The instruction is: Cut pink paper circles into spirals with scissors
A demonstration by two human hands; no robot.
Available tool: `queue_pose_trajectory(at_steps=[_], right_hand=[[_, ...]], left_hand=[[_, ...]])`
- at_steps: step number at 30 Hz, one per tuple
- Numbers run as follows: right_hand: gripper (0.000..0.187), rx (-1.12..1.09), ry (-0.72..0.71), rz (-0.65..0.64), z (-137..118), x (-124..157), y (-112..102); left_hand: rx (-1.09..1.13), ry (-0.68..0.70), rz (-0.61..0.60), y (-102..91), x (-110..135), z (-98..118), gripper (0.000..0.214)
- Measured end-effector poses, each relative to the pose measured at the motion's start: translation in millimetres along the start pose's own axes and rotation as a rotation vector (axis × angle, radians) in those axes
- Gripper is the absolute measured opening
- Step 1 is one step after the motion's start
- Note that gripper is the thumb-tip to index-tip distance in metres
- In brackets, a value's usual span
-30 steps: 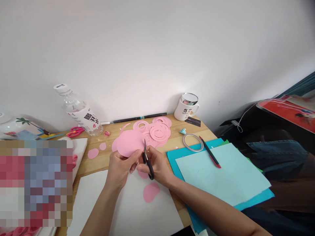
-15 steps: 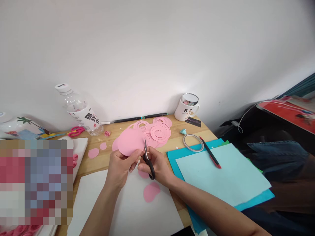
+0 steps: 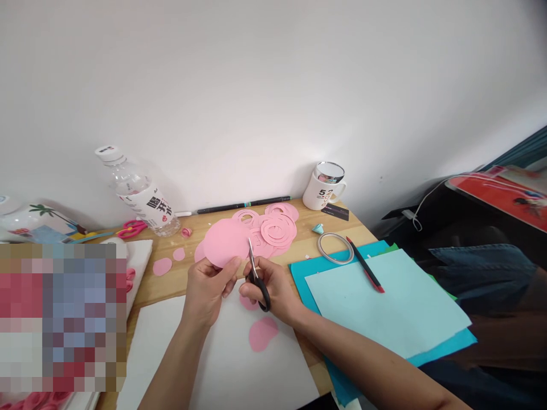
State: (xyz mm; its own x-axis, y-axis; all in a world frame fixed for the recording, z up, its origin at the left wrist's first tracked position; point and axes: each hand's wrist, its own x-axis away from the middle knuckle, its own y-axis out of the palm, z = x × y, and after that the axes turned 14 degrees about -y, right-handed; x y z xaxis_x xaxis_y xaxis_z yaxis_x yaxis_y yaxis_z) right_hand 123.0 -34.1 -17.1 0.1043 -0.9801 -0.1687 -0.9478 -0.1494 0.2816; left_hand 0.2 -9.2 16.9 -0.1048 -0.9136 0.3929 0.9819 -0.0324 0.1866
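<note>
My left hand (image 3: 209,290) pinches the lower edge of a round pink paper disc (image 3: 224,242), held up above the table. In my right hand (image 3: 271,287) are black-handled scissors (image 3: 259,282), with the fingers wrapped round the handles. The blades point up and meet the disc's right edge. Behind the disc lies a pile of pink paper spirals (image 3: 277,229), partly covered by it. Below the hands, a pink paper piece (image 3: 263,334) rests on a large white sheet (image 3: 256,378).
Light blue paper (image 3: 384,307), a tape roll (image 3: 335,249) and a black pen (image 3: 365,265) are on the right. A lidded mug (image 3: 322,191) stands near the wall. At left are a plastic bottle (image 3: 147,199), pink-handled scissors (image 3: 131,229) and small pink pieces (image 3: 162,266).
The disc has shifted very slightly up and left. The scissors have tilted a little, their tips lying slightly left of before. Both hands keep their hold.
</note>
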Motion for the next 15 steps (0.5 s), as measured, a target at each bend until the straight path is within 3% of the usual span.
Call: queue_pose_trajectory(at_steps=[8,15], right_hand=[[0.049,-0.067,0.037,-0.041,6.5,1.6,4.3],[0.043,-0.032,-0.127,-0.057,8.1,-0.5,-0.4]], left_hand=[[-0.002,-0.011,-0.019,1.9,1.0,-2.7,0.033],[-0.108,0.001,0.031,-2.4,-3.0,-9.7,0.034]])
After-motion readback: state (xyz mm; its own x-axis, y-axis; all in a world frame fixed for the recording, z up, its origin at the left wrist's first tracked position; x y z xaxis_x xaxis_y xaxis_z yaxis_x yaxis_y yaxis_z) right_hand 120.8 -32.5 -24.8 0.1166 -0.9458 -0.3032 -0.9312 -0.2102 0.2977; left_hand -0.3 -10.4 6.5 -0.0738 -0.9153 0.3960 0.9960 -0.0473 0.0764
